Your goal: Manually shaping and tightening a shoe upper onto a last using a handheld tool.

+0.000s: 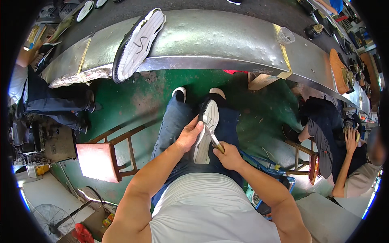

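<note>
From my remote post I look down on a long desk (219,34) sheathed in dented, shiny metal, curving across the top of the head view, with yellow strips (286,54) across it. A second shoe (133,50) lies slantwise on it, sole up, one end jutting past the near edge. A clear cup (286,35) stands farther right, and an orange-brown sole (337,71) lies near the right end. Beyond the desk runs a dark surface (194,11) carrying more shoes (85,11).

The floor (135,91) is green and scuffed. A stool (97,161) with a pale reddish seat stands at my left, a wire fan (52,220) lower down, and a co-worker sits on each side.

For writing, I make out a dark looping squiggle (141,45) on the second shoe's sole; smaller marks around the room are too small to read.

The shoe (210,114) being worked lies over my lap, white sole up, between my hands. My left hand (190,134) grips its side, thumb over the sole. My right hand (230,156) has its fingers wrapped around the handle of a curved metal tool (211,135), its far end at the sole; whether it touches, I cannot tell.
</note>
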The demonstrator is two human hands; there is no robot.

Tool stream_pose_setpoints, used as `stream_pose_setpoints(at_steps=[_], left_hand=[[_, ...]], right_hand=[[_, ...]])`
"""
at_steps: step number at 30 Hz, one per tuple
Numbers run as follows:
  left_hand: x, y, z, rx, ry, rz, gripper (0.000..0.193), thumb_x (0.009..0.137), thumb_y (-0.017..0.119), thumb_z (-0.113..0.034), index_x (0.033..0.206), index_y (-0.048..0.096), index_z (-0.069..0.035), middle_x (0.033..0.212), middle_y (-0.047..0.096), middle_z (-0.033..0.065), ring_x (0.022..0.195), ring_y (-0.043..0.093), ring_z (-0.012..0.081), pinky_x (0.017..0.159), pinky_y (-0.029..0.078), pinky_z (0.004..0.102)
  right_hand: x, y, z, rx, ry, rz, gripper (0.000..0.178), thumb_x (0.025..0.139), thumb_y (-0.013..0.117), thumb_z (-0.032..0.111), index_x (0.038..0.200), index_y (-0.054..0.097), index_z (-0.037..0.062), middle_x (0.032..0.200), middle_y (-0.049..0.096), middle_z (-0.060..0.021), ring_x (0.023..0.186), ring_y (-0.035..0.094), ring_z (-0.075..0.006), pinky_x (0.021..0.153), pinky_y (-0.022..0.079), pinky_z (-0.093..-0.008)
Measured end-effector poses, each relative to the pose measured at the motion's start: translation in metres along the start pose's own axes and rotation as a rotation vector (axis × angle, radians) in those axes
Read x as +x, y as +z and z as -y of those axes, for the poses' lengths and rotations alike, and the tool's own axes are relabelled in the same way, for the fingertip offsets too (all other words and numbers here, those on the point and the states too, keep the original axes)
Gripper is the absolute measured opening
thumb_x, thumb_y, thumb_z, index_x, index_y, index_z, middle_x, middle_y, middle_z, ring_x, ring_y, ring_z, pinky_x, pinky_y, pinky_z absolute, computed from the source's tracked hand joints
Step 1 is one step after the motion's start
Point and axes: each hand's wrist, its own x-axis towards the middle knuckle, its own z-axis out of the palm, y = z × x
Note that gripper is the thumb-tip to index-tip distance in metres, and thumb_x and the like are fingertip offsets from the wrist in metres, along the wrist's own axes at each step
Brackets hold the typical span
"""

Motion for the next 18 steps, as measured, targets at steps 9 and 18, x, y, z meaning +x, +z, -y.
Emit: stream_pose_setpoints(at_steps=[9, 18], left_hand=[[0.002, 0.02, 0.004, 0.058, 0.019, -0.159, 0.065, 0.101, 0.059, -0.024, 0.156, 0.03, -0.007, 0.142, 0.053, 0.0089, 0.126, 0.051, 0.0164, 0.108, 0.039, 0.0312], [0.0, 0.019, 0.0, 1.12, 0.523, -0.163, 0.055, 0.098, 0.054, -0.013, 0.151, 0.04, -0.014, 0.133, 0.056, 0.0286, 0.121, 0.057, 0.0433, 0.101, 0.048, 0.0423]], right_hand=[[0.027, -0.053, 0.016, -0.29, -0.055, 0.172, 0.024, 0.095, 0.06, 0.016, 0.109, 0.059, -0.0042, 0.09, 0.068, -0.018, 0.082, 0.067, -0.035, 0.076, 0.053, -0.0404], [0.023, -0.043, -0.029, 0.865, 0.333, 0.495, 0.023, 0.1, 0.058, 0.021, 0.109, 0.062, -0.0001, 0.086, 0.065, -0.0067, 0.071, 0.062, -0.0125, 0.051, 0.046, -0.0239]])
